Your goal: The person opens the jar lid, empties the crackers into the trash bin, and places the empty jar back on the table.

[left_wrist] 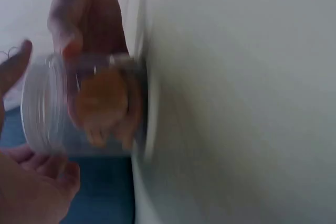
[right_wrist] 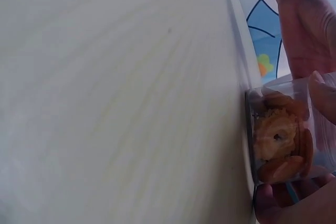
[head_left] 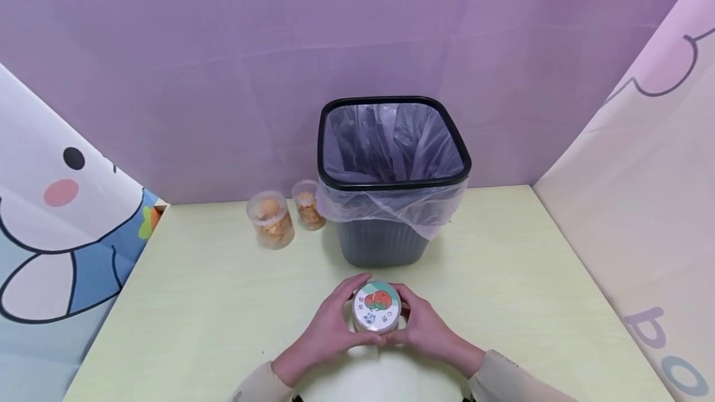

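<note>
A clear round jar (left_wrist: pixel 100 106) with orange-brown biscuits (right_wrist: pixel 278 135) inside stands upright near the table's front. Its lid (head_left: pixel 377 307) bears a printed label with red fruit. My left hand (head_left: pixel 332 322) grips the jar from the left, thumb at the near side and fingers at the far side. From the right my right hand (head_left: pixel 427 329) grips it in the same way, the two thumbs meeting in front. The wrist views show both hands round the jar's upper part, its bottom at the tabletop.
Behind the jar stands a dark bin (head_left: pixel 382 244) with a black rim and a clear liner. Left of the bin are two clear containers, a larger (head_left: pixel 274 228) and a smaller (head_left: pixel 309 211), holding orange-brown pieces. Fabric walls (head_left: pixel 223 79) enclose the pale table (head_left: pixel 212 321).
</note>
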Demonstrator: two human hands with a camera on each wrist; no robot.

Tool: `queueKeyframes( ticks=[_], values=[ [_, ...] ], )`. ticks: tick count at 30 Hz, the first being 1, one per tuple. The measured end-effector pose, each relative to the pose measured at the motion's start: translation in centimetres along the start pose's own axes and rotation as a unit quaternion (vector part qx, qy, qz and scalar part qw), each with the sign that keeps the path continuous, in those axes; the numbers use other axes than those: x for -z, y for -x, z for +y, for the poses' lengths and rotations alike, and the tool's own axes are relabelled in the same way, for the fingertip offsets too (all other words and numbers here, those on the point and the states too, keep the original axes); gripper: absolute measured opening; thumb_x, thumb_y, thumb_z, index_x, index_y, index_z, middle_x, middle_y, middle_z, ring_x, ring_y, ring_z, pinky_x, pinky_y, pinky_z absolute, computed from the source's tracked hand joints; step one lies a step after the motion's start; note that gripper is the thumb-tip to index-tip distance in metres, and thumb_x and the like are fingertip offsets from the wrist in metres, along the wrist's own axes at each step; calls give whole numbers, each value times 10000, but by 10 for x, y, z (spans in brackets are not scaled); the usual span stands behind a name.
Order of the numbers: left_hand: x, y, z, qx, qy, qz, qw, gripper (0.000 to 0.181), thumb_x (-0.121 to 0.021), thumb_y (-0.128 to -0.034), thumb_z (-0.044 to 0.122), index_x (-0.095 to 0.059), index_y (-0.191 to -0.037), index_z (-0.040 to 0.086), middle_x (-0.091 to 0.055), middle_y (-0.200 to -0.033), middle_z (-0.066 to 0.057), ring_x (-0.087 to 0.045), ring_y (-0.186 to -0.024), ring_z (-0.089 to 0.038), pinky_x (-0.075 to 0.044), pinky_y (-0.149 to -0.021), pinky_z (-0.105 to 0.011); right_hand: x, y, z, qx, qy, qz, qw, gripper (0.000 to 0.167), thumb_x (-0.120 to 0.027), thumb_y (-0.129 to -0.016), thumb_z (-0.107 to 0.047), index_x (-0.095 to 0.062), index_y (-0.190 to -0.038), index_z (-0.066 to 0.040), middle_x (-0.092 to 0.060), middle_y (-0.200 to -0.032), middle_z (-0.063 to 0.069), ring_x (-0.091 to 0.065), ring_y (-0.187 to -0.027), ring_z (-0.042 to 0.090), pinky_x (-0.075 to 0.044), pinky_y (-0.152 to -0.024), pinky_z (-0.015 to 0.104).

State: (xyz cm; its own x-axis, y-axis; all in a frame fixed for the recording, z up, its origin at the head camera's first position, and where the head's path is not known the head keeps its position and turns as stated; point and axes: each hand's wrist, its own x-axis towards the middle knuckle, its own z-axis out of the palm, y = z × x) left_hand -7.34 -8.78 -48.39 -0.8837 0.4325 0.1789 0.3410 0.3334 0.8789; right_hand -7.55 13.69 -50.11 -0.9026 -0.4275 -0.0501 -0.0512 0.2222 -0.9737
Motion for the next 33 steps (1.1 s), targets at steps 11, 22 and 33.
queueKeyframes(
  ticks=[11, 22, 33],
  values=[
    [27, -18, -18, -372, 639, -1225, 9897, 951, -919, -704, 230, -418, -1501, 101, -468, -1487, -93, -451, -1345, -248, -400, -1073, -496, 2, -1, 1, 175, 20, -102, 9998, 865, -935, -668, -168, -482, -1402, -102, -568, -1346, 16, -555, -1203, 181, -434, -1034, 288],
    [34, -29, -29, -377, 1378, -1961, 9701, 924, -878, -738, 72, -389, -1519, 123, -415, -1535, -82, -411, -1382, -215, -338, -1131, -393, 3, -2, 3, 124, 10, -120, 9999, 869, -931, -666, -133, -483, -1410, -99, -565, -1349, 18, -543, -1221, 203, -421, -1045, 277],
    [31, -32, -34, -324, 1525, -2023, 9668, 843, -862, -777, 150, -436, -1504, 190, -462, -1500, 36, -424, -1370, -209, -322, -1136, -388, 4, -2, 1, 84, 37, -190, 9998, 874, -934, -665, -149, -481, -1411, -85, -555, -1361, 30, -538, -1228, 210, -430, -1035, 265]
  ],
)
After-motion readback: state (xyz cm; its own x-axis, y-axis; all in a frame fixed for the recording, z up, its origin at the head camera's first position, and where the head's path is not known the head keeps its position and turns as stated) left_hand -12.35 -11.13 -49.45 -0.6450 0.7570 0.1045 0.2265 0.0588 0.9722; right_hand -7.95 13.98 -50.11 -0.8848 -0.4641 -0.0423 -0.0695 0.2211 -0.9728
